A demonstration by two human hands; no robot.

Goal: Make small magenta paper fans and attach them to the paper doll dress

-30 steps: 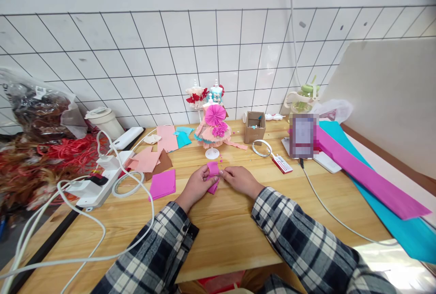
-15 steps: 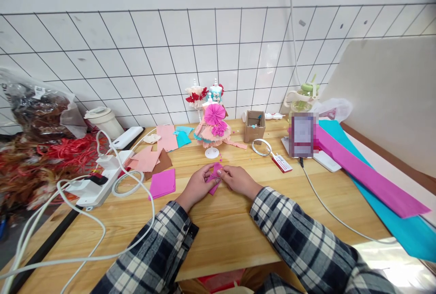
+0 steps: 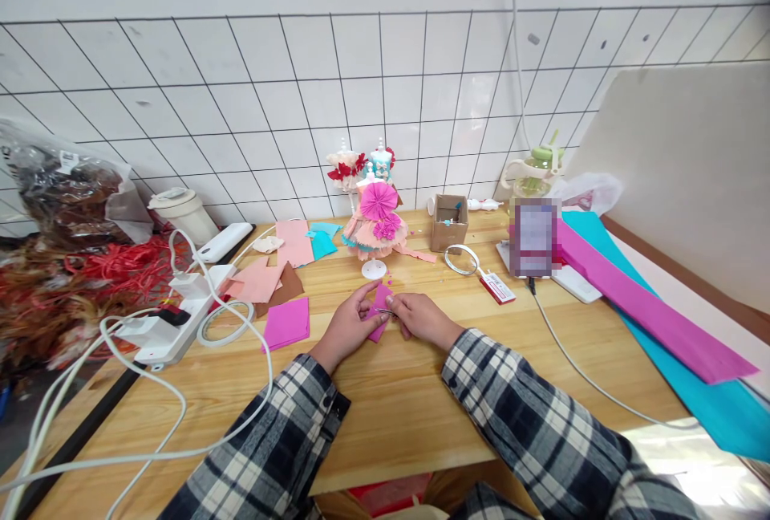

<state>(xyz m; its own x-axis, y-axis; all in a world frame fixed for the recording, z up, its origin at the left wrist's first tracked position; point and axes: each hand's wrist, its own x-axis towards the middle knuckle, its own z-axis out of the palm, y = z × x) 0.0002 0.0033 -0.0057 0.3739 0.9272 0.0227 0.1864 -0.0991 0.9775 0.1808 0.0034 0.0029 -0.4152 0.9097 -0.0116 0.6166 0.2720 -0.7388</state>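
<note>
My left hand (image 3: 349, 322) pinches a narrow folded piece of magenta paper (image 3: 380, 301) between thumb and fingers. Close against it, my right hand (image 3: 421, 318) is closed on a thin metal tool (image 3: 385, 311), whose slim tip lies across the paper; its handle is hidden in the fingers, so I cannot tell its exact kind. Left of my hands lies a stack of magenta paper squares (image 3: 286, 323). Just beyond them stands a miniature dress form (image 3: 370, 239) in a peach paper dress with a magenta pleated fan and flower.
Two more small dress forms (image 3: 346, 167) stand behind. Peach paper scraps (image 3: 253, 279) and a power strip (image 3: 180, 319) with looping cables are at left. A small cardboard box (image 3: 450, 223), a magnifier-like ring (image 3: 461, 260), a phone (image 3: 534, 239) and long magenta paper (image 3: 650, 303) lie right.
The thin metal tip now shows across the magenta paper, where the right fingers were before. My right hand has shifted slightly; the left keeps its hold.
</note>
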